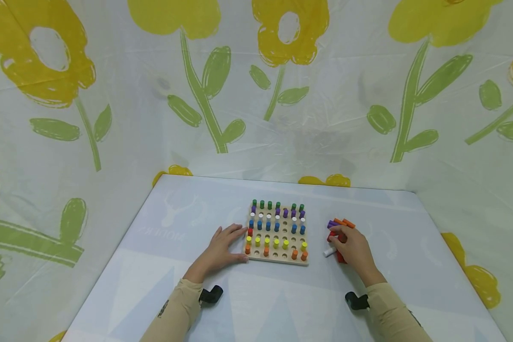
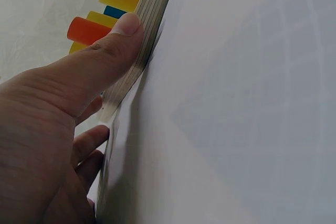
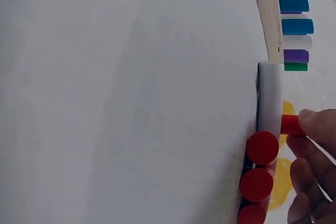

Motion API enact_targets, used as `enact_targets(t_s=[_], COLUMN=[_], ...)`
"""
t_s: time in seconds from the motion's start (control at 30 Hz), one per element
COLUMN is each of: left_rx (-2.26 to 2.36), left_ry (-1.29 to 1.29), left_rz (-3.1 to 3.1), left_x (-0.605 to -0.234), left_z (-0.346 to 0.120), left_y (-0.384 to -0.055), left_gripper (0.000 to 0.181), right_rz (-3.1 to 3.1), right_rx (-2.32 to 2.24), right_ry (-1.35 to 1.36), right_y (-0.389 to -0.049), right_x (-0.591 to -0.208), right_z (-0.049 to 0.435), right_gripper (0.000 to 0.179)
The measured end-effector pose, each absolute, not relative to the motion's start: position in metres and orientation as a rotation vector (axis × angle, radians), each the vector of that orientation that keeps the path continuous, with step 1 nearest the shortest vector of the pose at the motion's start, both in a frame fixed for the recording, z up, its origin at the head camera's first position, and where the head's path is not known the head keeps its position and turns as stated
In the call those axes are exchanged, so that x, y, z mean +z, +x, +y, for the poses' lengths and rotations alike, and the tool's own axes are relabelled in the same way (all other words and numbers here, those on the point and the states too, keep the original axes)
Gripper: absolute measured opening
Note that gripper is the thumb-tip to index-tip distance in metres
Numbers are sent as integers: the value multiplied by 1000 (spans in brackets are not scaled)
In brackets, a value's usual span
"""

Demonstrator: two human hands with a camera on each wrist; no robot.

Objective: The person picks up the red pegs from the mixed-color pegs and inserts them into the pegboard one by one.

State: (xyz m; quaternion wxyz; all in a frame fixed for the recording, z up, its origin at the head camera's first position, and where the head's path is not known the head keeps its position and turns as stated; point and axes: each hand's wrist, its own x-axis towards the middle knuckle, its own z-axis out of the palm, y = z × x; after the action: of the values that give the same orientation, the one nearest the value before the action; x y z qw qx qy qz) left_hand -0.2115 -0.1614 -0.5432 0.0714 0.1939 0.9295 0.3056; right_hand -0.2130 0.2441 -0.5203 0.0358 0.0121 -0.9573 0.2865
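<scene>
A wooden peg board (image 1: 278, 260) lies on the table, holding rows of coloured pegs. Green pegs (image 1: 270, 205) line its far row, with purple, white, blue, yellow and orange ones nearer. A single red peg (image 1: 250, 232) stands at its left side. My left hand (image 1: 220, 247) touches the board's left edge, fingers extended; the thumb (image 2: 126, 24) rests against the wooden side near a corner. To the right of the board, my right hand (image 1: 355, 247) pinches a red peg (image 3: 290, 124) between thumb and forefinger. Below it, several red pegs (image 3: 262, 148) lie beside a white peg (image 3: 270, 95).
Purple pegs (image 1: 333, 223) and orange pegs (image 1: 348, 223) lie loose just beyond the right hand. Several holes in the board show no peg. A flower-printed sheet (image 1: 333, 156) hangs behind and beside the pale table (image 1: 239, 304).
</scene>
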Motion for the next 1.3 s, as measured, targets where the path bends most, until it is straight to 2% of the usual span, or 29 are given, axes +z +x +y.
enact_targets(t_s=[1.3], left_rx=[933], left_ry=[607], left_rz=[2801], left_x=[-545], left_z=[-163], left_y=[-212], left_gripper=[90], right_rz=[-2912], right_rx=[898], right_ry=[48], right_y=[-209], right_x=[-515], right_z=[237], right_gripper=[30])
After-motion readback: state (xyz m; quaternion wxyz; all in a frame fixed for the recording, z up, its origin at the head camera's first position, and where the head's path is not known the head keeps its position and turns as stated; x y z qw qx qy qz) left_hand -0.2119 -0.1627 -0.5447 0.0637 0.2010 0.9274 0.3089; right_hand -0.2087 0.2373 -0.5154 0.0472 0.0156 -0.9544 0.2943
